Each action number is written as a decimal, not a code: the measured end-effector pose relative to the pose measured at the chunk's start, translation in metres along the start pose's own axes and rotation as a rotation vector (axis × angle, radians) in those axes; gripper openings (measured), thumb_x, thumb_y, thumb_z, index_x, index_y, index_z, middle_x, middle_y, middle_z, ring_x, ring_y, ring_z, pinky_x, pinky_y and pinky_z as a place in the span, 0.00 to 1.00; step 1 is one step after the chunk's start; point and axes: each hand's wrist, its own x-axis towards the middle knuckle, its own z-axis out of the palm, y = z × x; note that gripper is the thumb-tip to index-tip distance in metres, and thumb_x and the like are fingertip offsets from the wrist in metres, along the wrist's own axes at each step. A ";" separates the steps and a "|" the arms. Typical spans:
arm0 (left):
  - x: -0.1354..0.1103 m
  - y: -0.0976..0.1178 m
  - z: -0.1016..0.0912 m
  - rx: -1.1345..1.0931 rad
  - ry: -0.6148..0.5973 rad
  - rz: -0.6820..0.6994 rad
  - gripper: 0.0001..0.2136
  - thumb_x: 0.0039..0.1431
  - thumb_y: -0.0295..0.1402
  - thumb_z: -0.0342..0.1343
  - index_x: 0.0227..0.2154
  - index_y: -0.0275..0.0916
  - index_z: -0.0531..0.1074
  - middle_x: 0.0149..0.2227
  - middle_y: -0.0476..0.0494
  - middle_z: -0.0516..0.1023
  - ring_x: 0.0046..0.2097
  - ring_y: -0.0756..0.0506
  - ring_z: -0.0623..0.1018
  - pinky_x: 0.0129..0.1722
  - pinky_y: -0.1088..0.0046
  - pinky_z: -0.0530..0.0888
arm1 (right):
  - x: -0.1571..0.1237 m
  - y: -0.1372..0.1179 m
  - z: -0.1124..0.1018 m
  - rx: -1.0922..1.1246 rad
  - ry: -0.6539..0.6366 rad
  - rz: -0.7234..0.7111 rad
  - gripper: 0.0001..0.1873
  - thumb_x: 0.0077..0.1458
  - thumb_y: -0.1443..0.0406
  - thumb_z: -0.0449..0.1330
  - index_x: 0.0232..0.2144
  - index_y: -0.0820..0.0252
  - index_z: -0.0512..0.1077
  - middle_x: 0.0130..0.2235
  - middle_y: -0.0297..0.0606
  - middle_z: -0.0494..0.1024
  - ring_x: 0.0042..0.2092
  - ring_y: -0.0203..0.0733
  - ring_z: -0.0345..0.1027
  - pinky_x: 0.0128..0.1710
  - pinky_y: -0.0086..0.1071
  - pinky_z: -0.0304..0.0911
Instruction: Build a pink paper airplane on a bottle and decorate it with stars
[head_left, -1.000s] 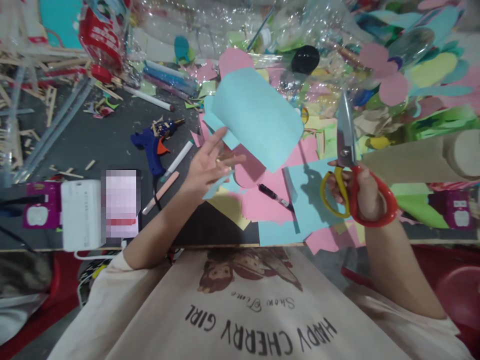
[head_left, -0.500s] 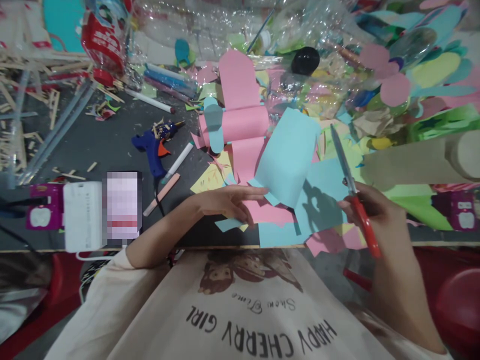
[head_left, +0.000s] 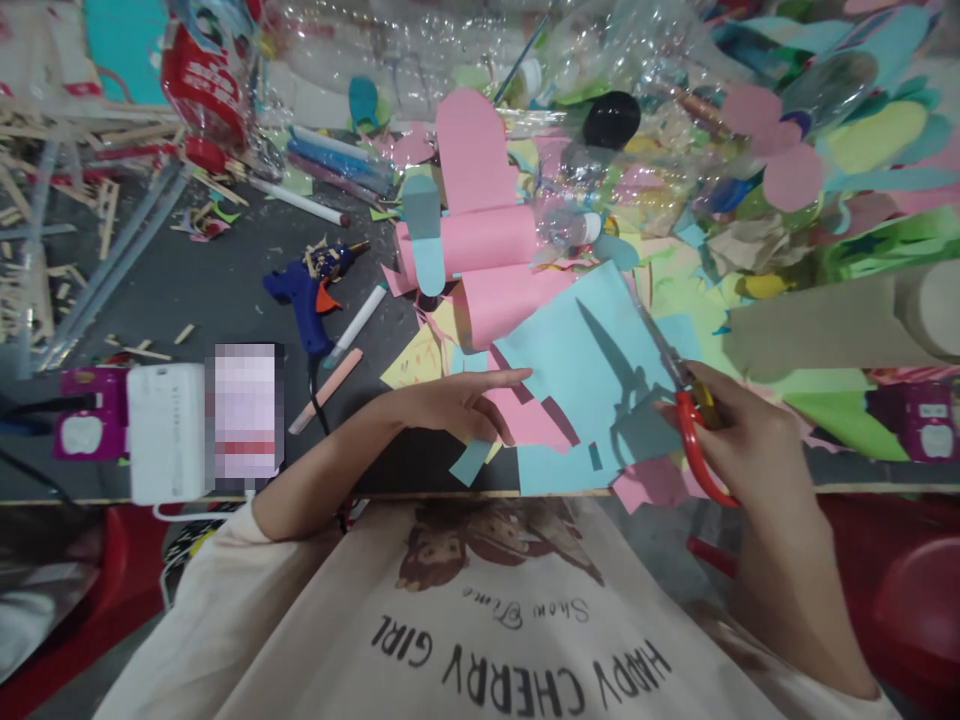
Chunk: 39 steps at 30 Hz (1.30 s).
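Note:
My left hand (head_left: 457, 402) rests over the paper with its index finger stretched out and the other fingers loosely bent. Its index fingertip reaches the left part of a light blue paper sheet (head_left: 574, 345). Pink paper (head_left: 536, 418) shows between the fingers, and a small blue strip (head_left: 470, 462) lies just below. In my right hand (head_left: 739, 425) is a pair of scissors (head_left: 694, 450) with red and yellow handles, the blades slanting up and left over the sheet's right side. Beyond the sheet lies a pink paper-wrapped piece (head_left: 491, 242) with a blue rounded strip (head_left: 424, 240) across it.
On the left are a blue glue gun (head_left: 300, 295), markers (head_left: 356, 325), a phone (head_left: 245, 412) and a white power bank (head_left: 166, 432). Clear plastic bottles and paper scraps crowd the back. A beige cylinder (head_left: 832, 320) lies at the right.
The light blue sheet has turned and dropped lower. The scissors have shifted left and down, closer to it. My left hand has barely moved, while the small blue strip beneath it has turned.

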 end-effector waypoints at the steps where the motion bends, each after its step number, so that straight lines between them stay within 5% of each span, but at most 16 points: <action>1: 0.000 0.001 0.001 0.007 -0.003 0.010 0.43 0.50 0.26 0.67 0.68 0.53 0.58 0.62 0.39 0.73 0.42 0.45 0.85 0.31 0.78 0.76 | 0.001 0.001 0.001 -0.012 -0.035 -0.021 0.19 0.53 0.53 0.61 0.45 0.52 0.75 0.32 0.41 0.79 0.33 0.51 0.72 0.35 0.40 0.66; 5: 0.001 0.004 -0.001 -0.002 -0.048 0.073 0.37 0.52 0.27 0.67 0.65 0.55 0.64 0.72 0.40 0.57 0.42 0.46 0.85 0.33 0.78 0.78 | 0.009 0.009 0.007 -0.058 -0.134 0.002 0.18 0.52 0.52 0.60 0.43 0.54 0.74 0.31 0.43 0.79 0.33 0.54 0.73 0.34 0.40 0.64; 11: -0.007 0.016 -0.009 -0.021 -0.023 0.095 0.26 0.54 0.32 0.69 0.57 0.47 0.73 0.60 0.37 0.74 0.37 0.49 0.84 0.35 0.76 0.78 | 0.021 0.020 0.003 -0.062 -0.132 0.153 0.17 0.52 0.51 0.62 0.40 0.54 0.72 0.32 0.45 0.80 0.35 0.56 0.74 0.35 0.40 0.63; 15: -0.011 0.021 -0.008 -0.005 0.156 0.168 0.23 0.53 0.36 0.71 0.52 0.43 0.75 0.54 0.37 0.78 0.37 0.49 0.83 0.36 0.74 0.78 | 0.032 0.030 -0.002 -0.149 -0.010 0.199 0.18 0.51 0.54 0.65 0.43 0.55 0.74 0.35 0.48 0.80 0.37 0.57 0.73 0.36 0.41 0.63; 20: -0.008 0.014 -0.012 0.097 0.532 0.403 0.30 0.50 0.42 0.71 0.55 0.44 0.71 0.52 0.40 0.78 0.46 0.45 0.81 0.45 0.71 0.78 | 0.041 0.046 -0.008 -0.300 0.015 0.141 0.27 0.54 0.61 0.61 0.56 0.66 0.72 0.44 0.59 0.81 0.44 0.62 0.75 0.45 0.47 0.66; 23: -0.005 0.007 -0.016 0.242 0.650 0.551 0.28 0.54 0.41 0.68 0.57 0.46 0.68 0.52 0.42 0.77 0.50 0.45 0.80 0.49 0.69 0.77 | 0.036 0.034 -0.007 -0.348 0.238 -0.042 0.23 0.57 0.56 0.57 0.48 0.65 0.76 0.45 0.61 0.81 0.48 0.66 0.74 0.51 0.55 0.65; 25: -0.003 0.003 -0.015 0.360 0.681 0.630 0.25 0.58 0.41 0.65 0.57 0.47 0.68 0.52 0.43 0.77 0.50 0.45 0.80 0.49 0.69 0.78 | 0.031 0.012 0.001 -0.188 0.342 -0.140 0.20 0.59 0.52 0.56 0.42 0.59 0.78 0.43 0.55 0.83 0.46 0.62 0.76 0.49 0.55 0.68; 28: -0.002 0.000 -0.008 0.592 0.668 0.724 0.22 0.64 0.40 0.61 0.59 0.48 0.67 0.53 0.41 0.77 0.52 0.44 0.80 0.52 0.67 0.77 | 0.030 -0.034 0.028 0.229 0.047 -0.270 0.18 0.60 0.49 0.57 0.35 0.54 0.77 0.38 0.44 0.83 0.41 0.51 0.78 0.43 0.46 0.72; 31: -0.003 0.001 0.001 0.851 0.595 0.805 0.24 0.67 0.38 0.57 0.64 0.47 0.62 0.56 0.37 0.75 0.57 0.41 0.77 0.56 0.62 0.76 | 0.037 -0.072 0.066 0.614 -0.276 -0.346 0.19 0.58 0.50 0.61 0.46 0.52 0.70 0.40 0.39 0.81 0.37 0.43 0.76 0.38 0.39 0.73; 35: -0.005 0.004 0.002 1.023 0.540 0.821 0.26 0.72 0.38 0.48 0.69 0.47 0.52 0.60 0.33 0.72 0.62 0.38 0.73 0.59 0.55 0.74 | 0.051 -0.096 0.101 0.849 -0.434 -0.363 0.24 0.56 0.54 0.64 0.51 0.51 0.62 0.30 0.28 0.72 0.28 0.36 0.69 0.32 0.34 0.69; 39: -0.006 0.004 -0.005 1.107 0.573 0.852 0.28 0.72 0.43 0.46 0.70 0.44 0.49 0.63 0.30 0.68 0.65 0.36 0.69 0.61 0.52 0.72 | 0.065 -0.107 0.101 0.880 -0.478 -0.360 0.22 0.57 0.59 0.63 0.50 0.51 0.60 0.26 0.24 0.69 0.27 0.36 0.68 0.31 0.32 0.66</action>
